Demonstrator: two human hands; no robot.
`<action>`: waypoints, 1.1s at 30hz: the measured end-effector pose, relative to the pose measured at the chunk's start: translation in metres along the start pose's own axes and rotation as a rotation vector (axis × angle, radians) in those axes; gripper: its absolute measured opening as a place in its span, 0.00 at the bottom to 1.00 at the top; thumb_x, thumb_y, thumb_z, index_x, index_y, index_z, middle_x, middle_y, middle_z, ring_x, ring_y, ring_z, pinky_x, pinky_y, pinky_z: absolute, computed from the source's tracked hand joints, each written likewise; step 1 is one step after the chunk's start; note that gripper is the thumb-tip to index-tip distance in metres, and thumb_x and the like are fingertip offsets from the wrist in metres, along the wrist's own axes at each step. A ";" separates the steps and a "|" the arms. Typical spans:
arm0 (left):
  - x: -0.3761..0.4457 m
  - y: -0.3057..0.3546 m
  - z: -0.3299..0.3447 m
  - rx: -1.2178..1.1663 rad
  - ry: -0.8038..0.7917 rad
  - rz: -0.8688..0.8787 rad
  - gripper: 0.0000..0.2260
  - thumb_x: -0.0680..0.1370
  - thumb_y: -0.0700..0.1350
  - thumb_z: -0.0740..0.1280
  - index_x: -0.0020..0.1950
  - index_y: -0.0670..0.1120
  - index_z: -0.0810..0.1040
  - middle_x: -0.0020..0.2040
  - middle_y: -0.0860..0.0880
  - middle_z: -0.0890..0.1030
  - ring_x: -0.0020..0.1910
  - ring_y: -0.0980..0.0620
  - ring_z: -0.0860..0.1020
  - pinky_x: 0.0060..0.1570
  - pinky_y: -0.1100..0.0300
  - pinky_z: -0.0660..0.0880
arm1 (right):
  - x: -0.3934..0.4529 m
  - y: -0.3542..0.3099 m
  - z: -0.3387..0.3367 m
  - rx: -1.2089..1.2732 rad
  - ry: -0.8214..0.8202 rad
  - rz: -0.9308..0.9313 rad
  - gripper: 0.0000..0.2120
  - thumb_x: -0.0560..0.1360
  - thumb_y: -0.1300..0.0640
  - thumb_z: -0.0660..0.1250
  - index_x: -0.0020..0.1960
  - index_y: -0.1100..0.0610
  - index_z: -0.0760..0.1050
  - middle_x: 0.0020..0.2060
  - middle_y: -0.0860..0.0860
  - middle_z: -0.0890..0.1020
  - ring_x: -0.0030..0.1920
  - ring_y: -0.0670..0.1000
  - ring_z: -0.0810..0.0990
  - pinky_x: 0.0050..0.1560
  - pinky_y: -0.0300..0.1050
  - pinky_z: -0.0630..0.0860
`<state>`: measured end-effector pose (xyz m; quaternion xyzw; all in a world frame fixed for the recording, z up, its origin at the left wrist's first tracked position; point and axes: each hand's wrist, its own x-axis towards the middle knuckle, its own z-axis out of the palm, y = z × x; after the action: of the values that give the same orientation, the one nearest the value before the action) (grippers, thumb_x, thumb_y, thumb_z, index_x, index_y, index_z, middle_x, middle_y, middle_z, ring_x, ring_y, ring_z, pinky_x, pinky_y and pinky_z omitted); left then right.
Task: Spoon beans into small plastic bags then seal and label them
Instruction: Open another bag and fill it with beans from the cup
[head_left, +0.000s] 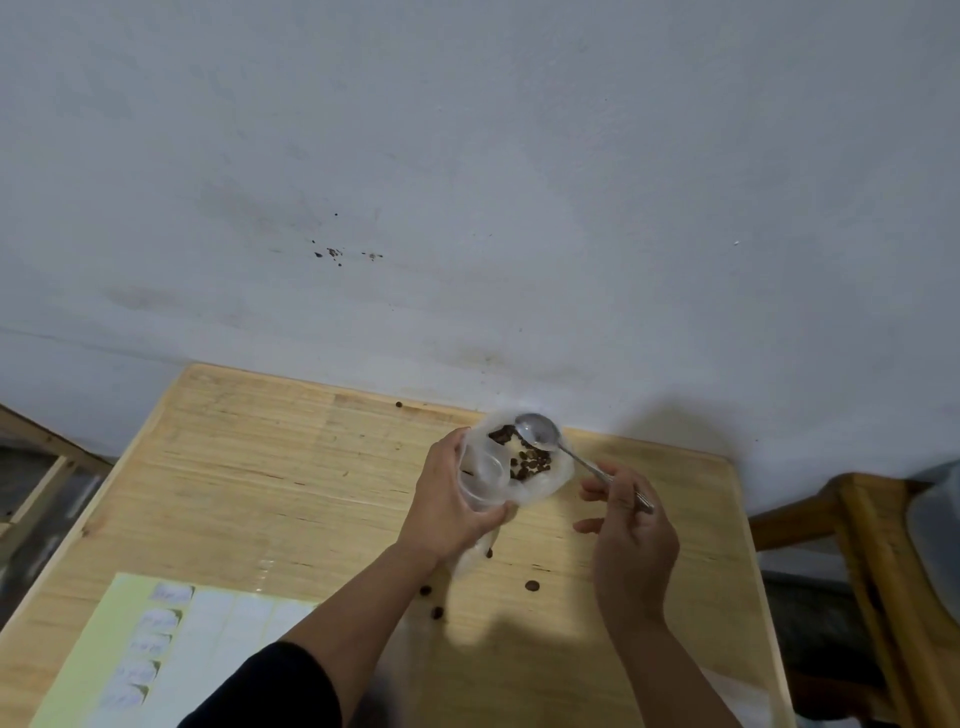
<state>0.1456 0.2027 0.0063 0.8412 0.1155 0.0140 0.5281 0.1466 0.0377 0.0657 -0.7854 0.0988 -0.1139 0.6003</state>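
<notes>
Both hands busy: left (451, 499) grips seemingly a clear bag (524, 467) of beans (530, 464); right (631, 525) pinches spoon (540, 430).

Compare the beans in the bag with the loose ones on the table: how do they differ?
The beans in the bag lie bunched in a pile; the loose beans on the table lie singly, spread apart. The bagged ones sit inside the plastic bag, which the left hand grips, under the spoon that the right hand holds; the loose ones rest on bare wood nearer the person, untouched. Both are small, dark brown and rounded.
</notes>
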 end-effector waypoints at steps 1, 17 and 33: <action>0.000 0.000 0.000 -0.008 -0.002 -0.004 0.43 0.64 0.54 0.77 0.72 0.51 0.58 0.62 0.60 0.63 0.61 0.64 0.63 0.55 0.76 0.59 | 0.002 0.007 0.001 -0.048 0.014 0.013 0.12 0.80 0.58 0.56 0.53 0.59 0.78 0.37 0.50 0.82 0.31 0.47 0.80 0.28 0.30 0.74; 0.004 -0.002 0.000 0.015 -0.005 -0.009 0.43 0.64 0.53 0.78 0.72 0.49 0.58 0.63 0.59 0.63 0.62 0.65 0.63 0.54 0.80 0.59 | -0.001 0.052 0.030 0.291 -0.092 0.670 0.11 0.80 0.58 0.58 0.55 0.62 0.76 0.46 0.59 0.83 0.44 0.54 0.83 0.37 0.42 0.77; 0.004 0.001 0.002 -0.007 -0.035 -0.019 0.44 0.64 0.51 0.79 0.73 0.49 0.57 0.64 0.60 0.62 0.63 0.65 0.61 0.60 0.72 0.58 | 0.003 -0.010 -0.011 0.410 -0.124 0.383 0.12 0.81 0.59 0.55 0.50 0.59 0.78 0.40 0.57 0.83 0.37 0.48 0.82 0.27 0.37 0.75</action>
<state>0.1496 0.2017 0.0062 0.8384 0.1141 -0.0050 0.5329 0.1462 0.0296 0.0785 -0.6201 0.1832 0.0322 0.7621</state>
